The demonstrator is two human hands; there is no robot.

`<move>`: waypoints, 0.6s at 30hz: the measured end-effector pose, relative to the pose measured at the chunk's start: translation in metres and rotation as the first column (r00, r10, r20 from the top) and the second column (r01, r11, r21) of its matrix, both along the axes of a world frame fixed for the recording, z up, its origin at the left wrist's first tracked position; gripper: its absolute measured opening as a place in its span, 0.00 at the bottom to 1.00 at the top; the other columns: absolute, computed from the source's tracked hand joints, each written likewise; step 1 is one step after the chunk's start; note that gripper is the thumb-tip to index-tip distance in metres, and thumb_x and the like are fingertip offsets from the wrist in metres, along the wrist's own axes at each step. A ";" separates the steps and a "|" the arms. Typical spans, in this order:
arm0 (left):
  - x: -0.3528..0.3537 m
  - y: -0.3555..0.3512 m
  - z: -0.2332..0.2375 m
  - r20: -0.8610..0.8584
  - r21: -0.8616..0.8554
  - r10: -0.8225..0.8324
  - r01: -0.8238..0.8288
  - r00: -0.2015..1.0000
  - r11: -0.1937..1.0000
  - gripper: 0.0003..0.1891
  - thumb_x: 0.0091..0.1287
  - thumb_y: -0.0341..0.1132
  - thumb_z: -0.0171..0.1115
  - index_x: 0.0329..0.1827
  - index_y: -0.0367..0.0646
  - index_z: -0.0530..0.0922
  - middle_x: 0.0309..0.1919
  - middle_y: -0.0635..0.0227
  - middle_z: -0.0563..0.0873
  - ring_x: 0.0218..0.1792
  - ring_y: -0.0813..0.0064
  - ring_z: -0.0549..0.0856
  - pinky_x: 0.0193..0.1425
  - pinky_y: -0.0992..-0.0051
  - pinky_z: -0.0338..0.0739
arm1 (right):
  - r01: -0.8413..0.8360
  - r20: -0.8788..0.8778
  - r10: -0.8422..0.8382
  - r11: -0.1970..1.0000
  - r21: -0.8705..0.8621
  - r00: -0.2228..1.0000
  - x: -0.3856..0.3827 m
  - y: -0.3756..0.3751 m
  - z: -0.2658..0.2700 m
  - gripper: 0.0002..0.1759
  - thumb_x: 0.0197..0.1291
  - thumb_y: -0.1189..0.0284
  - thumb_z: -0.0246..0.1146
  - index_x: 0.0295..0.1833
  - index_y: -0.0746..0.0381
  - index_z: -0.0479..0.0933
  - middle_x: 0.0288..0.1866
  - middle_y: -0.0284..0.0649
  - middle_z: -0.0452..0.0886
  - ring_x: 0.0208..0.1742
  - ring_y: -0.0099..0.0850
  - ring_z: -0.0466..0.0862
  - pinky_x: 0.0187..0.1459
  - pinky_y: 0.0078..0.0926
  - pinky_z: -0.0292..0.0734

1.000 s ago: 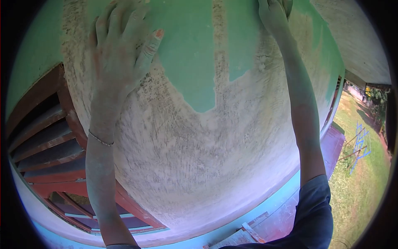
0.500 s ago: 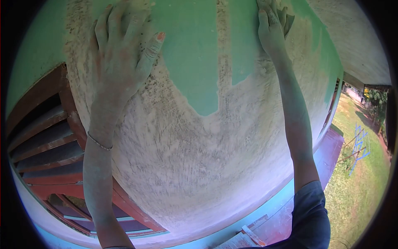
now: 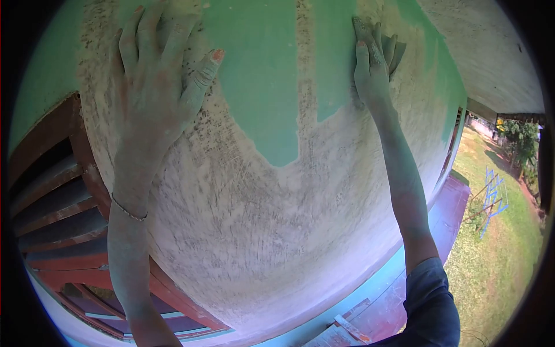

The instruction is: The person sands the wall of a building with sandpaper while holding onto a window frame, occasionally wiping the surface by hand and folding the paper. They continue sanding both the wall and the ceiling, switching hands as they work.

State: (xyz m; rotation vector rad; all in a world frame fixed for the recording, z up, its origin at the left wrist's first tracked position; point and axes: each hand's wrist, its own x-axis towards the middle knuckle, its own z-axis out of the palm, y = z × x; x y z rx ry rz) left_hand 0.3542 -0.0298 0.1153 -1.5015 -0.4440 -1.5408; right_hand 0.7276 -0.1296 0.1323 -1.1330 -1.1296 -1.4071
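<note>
Reaches up with both arms, nearly straight, to the scraped green-and-white plaster wall [image 3: 260,202]. Presses the dust-coated left hand [image 3: 153,75] palm-flat on that wall, with fingers spread and pointing up and thumb angled out to the right. Wears a thin metal bracelet [image 3: 127,211] at the left wrist. Lays the dusty right hand [image 3: 373,63] further right on the wall, with fingers straight, close together, pointing up, and thumb out of sight. Shows a dark blue short sleeve [image 3: 430,301] at the right upper arm.
</note>
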 end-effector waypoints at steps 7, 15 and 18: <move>-0.001 0.001 0.000 -0.001 -0.004 0.008 -0.008 1.000 1.000 0.28 0.76 0.57 0.59 0.74 0.55 0.76 0.78 0.58 0.68 0.80 0.48 0.61 0.83 0.46 0.53 | -0.102 -0.358 0.029 0.977 -0.187 0.933 -0.059 -0.027 0.105 0.31 0.85 0.55 0.39 0.87 0.49 0.55 0.92 0.45 0.42 0.91 0.45 0.28 0.87 0.49 0.26; -0.002 0.001 0.001 -0.006 0.041 -0.039 0.040 0.999 0.998 0.28 0.74 0.55 0.63 0.72 0.52 0.77 0.76 0.58 0.70 0.78 0.50 0.64 0.82 0.47 0.57 | -0.020 -0.075 0.009 0.990 -0.142 0.997 -0.013 -0.018 -0.077 0.27 0.83 0.56 0.44 0.80 0.49 0.71 0.89 0.46 0.54 0.88 0.61 0.39 0.85 0.56 0.38; -0.002 0.001 0.003 0.021 0.082 0.003 -0.004 1.000 0.997 0.27 0.72 0.55 0.64 0.68 0.51 0.79 0.74 0.58 0.73 0.76 0.51 0.68 0.80 0.48 0.62 | -0.122 -0.086 0.119 0.992 -0.038 0.989 0.006 -0.008 -0.004 0.26 0.82 0.56 0.46 0.79 0.49 0.72 0.89 0.47 0.52 0.89 0.59 0.39 0.85 0.53 0.40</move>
